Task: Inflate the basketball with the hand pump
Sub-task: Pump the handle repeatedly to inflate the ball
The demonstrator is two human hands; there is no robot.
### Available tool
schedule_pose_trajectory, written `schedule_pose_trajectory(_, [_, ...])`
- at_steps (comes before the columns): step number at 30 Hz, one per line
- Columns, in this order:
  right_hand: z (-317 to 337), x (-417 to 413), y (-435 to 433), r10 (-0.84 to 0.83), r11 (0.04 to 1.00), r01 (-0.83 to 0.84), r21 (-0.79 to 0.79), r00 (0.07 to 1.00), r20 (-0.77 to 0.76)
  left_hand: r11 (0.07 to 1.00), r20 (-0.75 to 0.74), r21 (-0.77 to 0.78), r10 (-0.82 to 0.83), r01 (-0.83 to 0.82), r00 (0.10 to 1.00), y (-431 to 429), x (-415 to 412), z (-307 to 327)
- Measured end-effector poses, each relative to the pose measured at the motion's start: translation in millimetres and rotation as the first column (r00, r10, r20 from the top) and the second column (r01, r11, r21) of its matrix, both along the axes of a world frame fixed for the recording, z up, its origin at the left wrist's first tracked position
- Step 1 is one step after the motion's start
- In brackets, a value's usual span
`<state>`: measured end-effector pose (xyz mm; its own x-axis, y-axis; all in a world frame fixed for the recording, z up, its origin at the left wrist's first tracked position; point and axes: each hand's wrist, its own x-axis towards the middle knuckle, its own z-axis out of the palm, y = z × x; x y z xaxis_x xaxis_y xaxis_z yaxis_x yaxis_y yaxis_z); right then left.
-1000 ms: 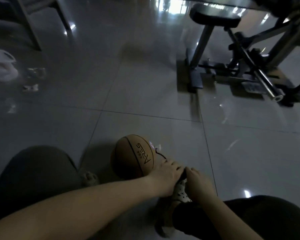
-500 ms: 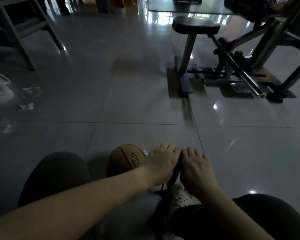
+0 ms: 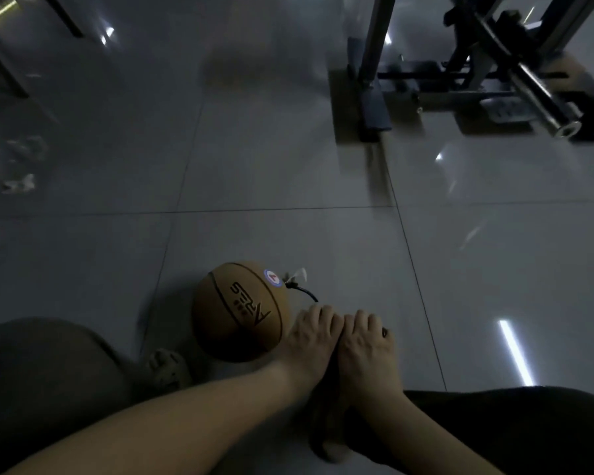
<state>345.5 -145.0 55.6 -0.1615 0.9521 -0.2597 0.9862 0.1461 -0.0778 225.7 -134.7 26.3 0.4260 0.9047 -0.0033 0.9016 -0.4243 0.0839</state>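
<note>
Two hands, the left hand (image 3: 311, 332) and right hand (image 3: 364, 337), are pressing side by side with fingers curled down over the pump handle, itself almost hidden. Just left, the basketball (image 3: 240, 311) is resting on the tiled floor (image 3: 288, 166), a thin black hose (image 3: 304, 292) entering its valve. Probably light, grippy and still soft; it is best steadied between the feet.

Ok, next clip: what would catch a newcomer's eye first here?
The brown basketball on the grey tiled floor, low centre, with a thin black hose plugged in at its upper right. Just right of it, the left hand and right hand press side by side over the mostly hidden pump handle. Dark gym equipment fills the top right.
</note>
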Motion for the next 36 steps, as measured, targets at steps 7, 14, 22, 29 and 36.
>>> schedule_pose_trajectory(7, [23.7, 5.0, 6.8, 0.116, 0.992, -0.114, -0.05, 0.992, 0.043, 0.998, -0.058, -0.054, -0.036, 0.033, 0.998, 0.9, 1.1, 18.2])
schedule_pose_trajectory(14, [123.8, 11.8, 12.8, 0.203, 0.955, -0.193, 0.225, 0.979, -0.023, 0.985, 0.195, 0.108, -0.153, 0.134, 0.969, 14.6, -20.4, 131.1])
schedule_pose_trajectory(22, [119.3, 14.6, -15.6, 0.164, 0.873, -0.149, 0.465, 0.986, 0.008, 0.944, 0.146, 0.3, -0.191, 0.14, 0.971, 0.2, -15.8, 132.4])
schedule_pose_trajectory(29, [43.6, 11.5, -27.9, 0.11, 0.95, -0.121, 0.288, 0.992, 0.055, 0.974, 0.115, 0.221, -0.077, 0.05, 0.99, -17.7, -2.9, 52.7])
schedule_pose_trajectory(36, [0.3, 12.6, -17.8, 0.092, 0.99, -0.103, 0.1, 0.99, 0.11, 0.987, 0.071, 0.158, -0.052, 0.04, 0.996, -9.9, 5.9, -0.5])
